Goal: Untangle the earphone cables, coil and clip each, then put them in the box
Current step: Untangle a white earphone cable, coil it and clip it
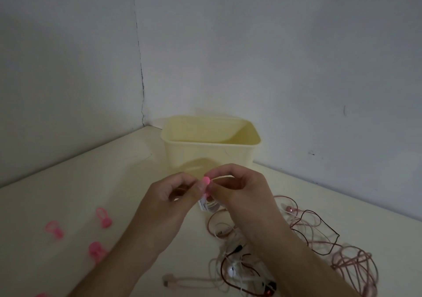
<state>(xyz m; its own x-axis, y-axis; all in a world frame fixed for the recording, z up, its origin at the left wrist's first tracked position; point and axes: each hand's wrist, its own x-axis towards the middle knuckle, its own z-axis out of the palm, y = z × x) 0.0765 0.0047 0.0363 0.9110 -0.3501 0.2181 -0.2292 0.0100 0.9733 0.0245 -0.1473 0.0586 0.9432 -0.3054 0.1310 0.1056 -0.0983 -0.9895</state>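
Note:
Both hands meet in front of the pale yellow box (pixel 182 155). Between the fingertips of my left hand (pixel 169 194) and my right hand (pixel 237 187) is a pink clip (pixel 206 180), pinched from both sides. Below the clip hangs a small coil of white cable (pixel 210 205), partly hidden by my fingers. A tangle of pink, white and dark red earphone cables (pixel 308 239) lies on the table under and to the right of my right forearm. Three loose pink clips lie at the left (pixel 54 228), (pixel 102 218), (pixel 96 250).
The open box stands in the corner where two white walls meet. A beige cable end (pixel 169 282) lies near the front. Another pink clip (pixel 42 295) shows at the bottom left edge. The table (pixel 80 182) is cream.

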